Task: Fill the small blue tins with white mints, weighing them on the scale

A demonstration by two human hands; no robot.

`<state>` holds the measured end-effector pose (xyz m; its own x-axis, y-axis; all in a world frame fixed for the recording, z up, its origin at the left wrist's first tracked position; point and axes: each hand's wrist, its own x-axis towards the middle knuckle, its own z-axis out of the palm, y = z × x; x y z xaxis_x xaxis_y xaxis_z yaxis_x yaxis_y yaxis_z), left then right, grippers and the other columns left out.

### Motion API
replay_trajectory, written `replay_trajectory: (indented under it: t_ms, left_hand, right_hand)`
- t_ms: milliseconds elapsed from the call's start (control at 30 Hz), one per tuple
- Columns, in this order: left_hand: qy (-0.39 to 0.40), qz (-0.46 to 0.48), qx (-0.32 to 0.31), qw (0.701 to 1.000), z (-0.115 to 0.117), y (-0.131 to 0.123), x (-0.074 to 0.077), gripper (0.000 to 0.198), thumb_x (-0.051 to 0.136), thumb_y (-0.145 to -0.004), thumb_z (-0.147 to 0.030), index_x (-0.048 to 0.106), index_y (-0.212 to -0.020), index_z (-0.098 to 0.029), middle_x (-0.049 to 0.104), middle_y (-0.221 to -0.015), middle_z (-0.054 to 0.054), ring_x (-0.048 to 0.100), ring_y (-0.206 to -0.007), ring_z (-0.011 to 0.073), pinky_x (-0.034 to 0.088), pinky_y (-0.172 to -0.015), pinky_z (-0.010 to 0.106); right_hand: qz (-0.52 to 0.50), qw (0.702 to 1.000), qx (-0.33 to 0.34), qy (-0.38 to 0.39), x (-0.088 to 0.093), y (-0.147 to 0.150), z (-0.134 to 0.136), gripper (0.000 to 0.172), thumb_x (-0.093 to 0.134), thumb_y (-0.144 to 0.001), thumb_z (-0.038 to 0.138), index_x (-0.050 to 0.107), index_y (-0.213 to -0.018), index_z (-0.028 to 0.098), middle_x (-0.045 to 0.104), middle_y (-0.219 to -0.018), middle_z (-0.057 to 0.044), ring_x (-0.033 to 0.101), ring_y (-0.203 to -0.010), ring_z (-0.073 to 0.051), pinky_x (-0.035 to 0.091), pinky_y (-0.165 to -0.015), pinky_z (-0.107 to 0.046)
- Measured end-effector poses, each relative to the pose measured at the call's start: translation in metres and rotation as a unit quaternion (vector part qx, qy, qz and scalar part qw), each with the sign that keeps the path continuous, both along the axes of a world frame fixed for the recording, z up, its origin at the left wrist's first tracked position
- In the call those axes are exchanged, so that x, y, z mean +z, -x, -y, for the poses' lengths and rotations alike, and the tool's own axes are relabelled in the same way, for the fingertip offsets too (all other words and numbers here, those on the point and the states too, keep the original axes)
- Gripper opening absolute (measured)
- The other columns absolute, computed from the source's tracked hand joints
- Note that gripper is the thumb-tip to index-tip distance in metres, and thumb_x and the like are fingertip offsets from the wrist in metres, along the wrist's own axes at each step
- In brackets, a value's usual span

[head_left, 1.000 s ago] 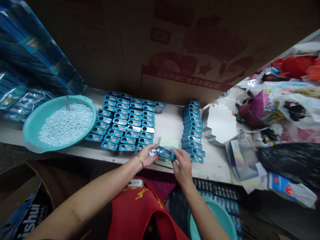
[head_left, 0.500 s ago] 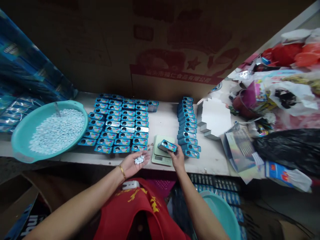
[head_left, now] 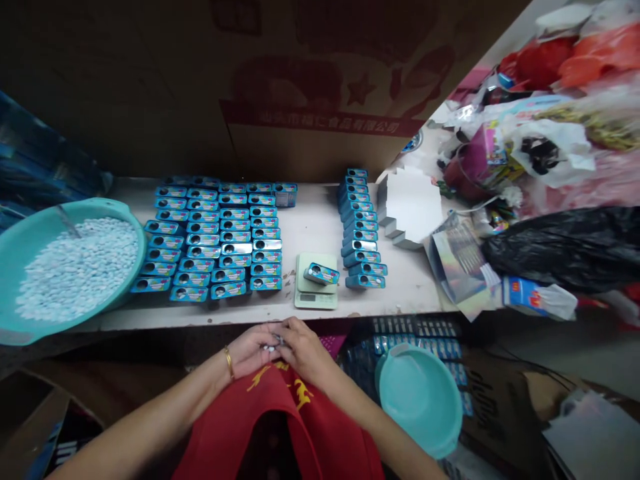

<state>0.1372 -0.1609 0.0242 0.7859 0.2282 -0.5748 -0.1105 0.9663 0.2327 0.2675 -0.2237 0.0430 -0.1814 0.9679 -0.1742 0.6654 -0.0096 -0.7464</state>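
Observation:
My left hand (head_left: pixel 253 348) is cupped palm up in front of the table edge, with a few small white candies (head_left: pixel 270 348) in its palm. Over that palm my right hand (head_left: pixel 303 347) bends its fingers together among the candies; what its fingertips pinch, if anything, is hidden. A blue candy tin (head_left: pixel 323 273) with a round opening in its end lies on the pale green scale (head_left: pixel 316 301), touched by neither hand. To the left, a turquoise basin (head_left: pixel 133 220) holds a large heap of the same candies (head_left: pixel 80 267).
Rows of blue tins (head_left: pixel 220 239) stand left of the scale, and one column of tins (head_left: pixel 361 227) to its right. Stacked white cartons (head_left: pixel 413 203) sit beyond. A large cardboard box (head_left: pixel 300 147) walls the back. Bags clutter the right; an turquoise bucket (head_left: pixel 420 400) is below.
My right hand has let go of the tin, leaving it on the scale, and has moved to my left palm. Both hands are now nearer my body. The view has shifted.

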Motion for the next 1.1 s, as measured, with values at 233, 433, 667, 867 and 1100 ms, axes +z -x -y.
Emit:
replay_trajectory:
  t_ms: [233,433,667,867,1100]
  left_hand:
    - [-0.004,-0.003,-0.015,1.0,0.001,0.006,-0.002,0.034,0.045,-0.061,0.005,0.061,-0.087,-0.009,0.061,-0.084,0.01,0.057,-0.08,0.0169,0.04,-0.08,0.031]
    - [0.02,-0.009,0.013,1.0,0.001,0.01,-0.007,0.026,0.045,-0.066,0.001,0.062,-0.084,-0.007,0.061,-0.08,0.009,0.057,-0.076,0.0143,0.041,-0.079,0.028]
    - [0.05,-0.007,0.034,0.998,-0.002,0.006,-0.006,0.03,0.045,-0.066,0.001,0.061,-0.089,-0.007,0.062,-0.085,0.009,0.056,-0.08,0.0138,0.04,-0.081,0.028]
    - [0.029,-0.035,0.033,0.998,-0.006,0.002,-0.004,0.028,0.049,-0.067,0.001,0.06,-0.092,-0.006,0.062,-0.089,0.01,0.057,-0.085,0.0151,0.038,-0.088,0.03]
    - [0.005,-0.1,0.051,0.994,-0.007,0.005,-0.007,0.028,0.056,-0.067,-0.004,0.059,-0.094,-0.006,0.061,-0.097,0.014,0.054,-0.097,0.0213,0.037,-0.091,0.03]
  right_hand:
    - [0.01,1.0,0.005,-0.004,-0.002,0.001,0.002,0.017,0.045,-0.077,0.012,0.051,-0.092,0.018,0.047,-0.088,-0.003,0.046,-0.082,-0.014,0.039,-0.074,-0.024]
    - [0.025,0.999,-0.015,-0.021,-0.014,0.008,0.0,0.015,0.045,-0.077,0.011,0.052,-0.089,0.017,0.048,-0.085,-0.003,0.046,-0.079,-0.013,0.04,-0.071,-0.023]
    - [-0.023,0.998,-0.03,-0.053,-0.018,0.003,0.002,0.019,0.042,-0.08,0.015,0.054,-0.094,0.018,0.052,-0.087,-0.004,0.05,-0.081,-0.013,0.042,-0.073,-0.024]
    - [-0.105,0.982,-0.121,-0.104,-0.01,-0.016,-0.01,0.015,0.047,-0.08,0.018,0.06,-0.086,0.022,0.055,-0.08,-0.002,0.053,-0.076,-0.011,0.044,-0.069,-0.022]
    - [0.032,0.956,-0.216,-0.196,-0.009,-0.075,-0.057,0.016,0.046,-0.08,0.02,0.058,-0.09,0.02,0.057,-0.088,-0.004,0.052,-0.085,-0.014,0.042,-0.078,-0.027]
